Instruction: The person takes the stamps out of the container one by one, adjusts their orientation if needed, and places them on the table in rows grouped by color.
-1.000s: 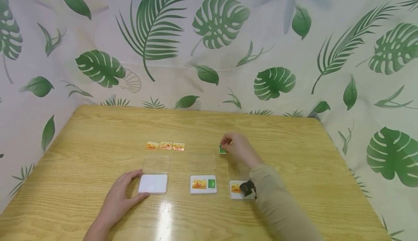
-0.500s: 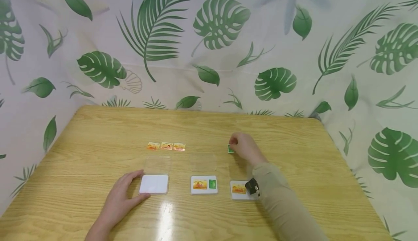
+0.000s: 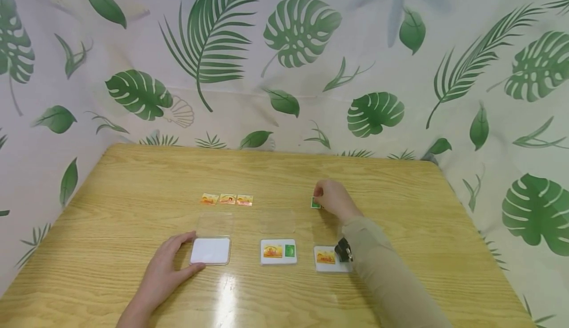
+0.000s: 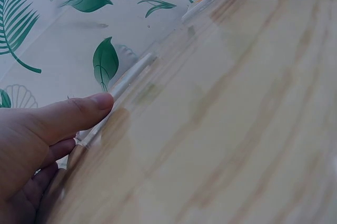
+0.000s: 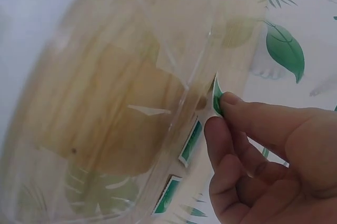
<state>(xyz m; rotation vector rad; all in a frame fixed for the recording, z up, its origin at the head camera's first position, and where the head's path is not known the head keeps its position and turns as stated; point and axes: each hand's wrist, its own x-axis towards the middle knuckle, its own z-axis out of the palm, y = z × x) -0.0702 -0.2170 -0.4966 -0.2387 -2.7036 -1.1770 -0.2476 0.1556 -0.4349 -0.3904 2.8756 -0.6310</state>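
My left hand (image 3: 165, 265) holds the near-left clear plastic case (image 3: 211, 251), thumb at its front edge and a finger at its back-left corner; a plain white card lies inside. In the left wrist view the thumb rests along the case's edge. Farther back on the right, my right hand (image 3: 336, 200) pinches a small green stamp (image 5: 216, 100) between thumb and finger, tilted up off the table in the right wrist view. Two more green stamps, one nearer (image 5: 190, 142) and one lower (image 5: 167, 196), lie beside it there.
A middle case (image 3: 278, 252) bears an orange stamp and a green stamp on white. The right case (image 3: 325, 259), with an orange stamp, is partly hidden by my right wrist. Three orange stamps (image 3: 227, 199) lie in a row behind. Clear lids (image 3: 277, 222) stand open.
Between one second and half a second ago, my right hand shifted a little to the right with the green stamp; since then it has hardly moved. The left hand stays on its case.
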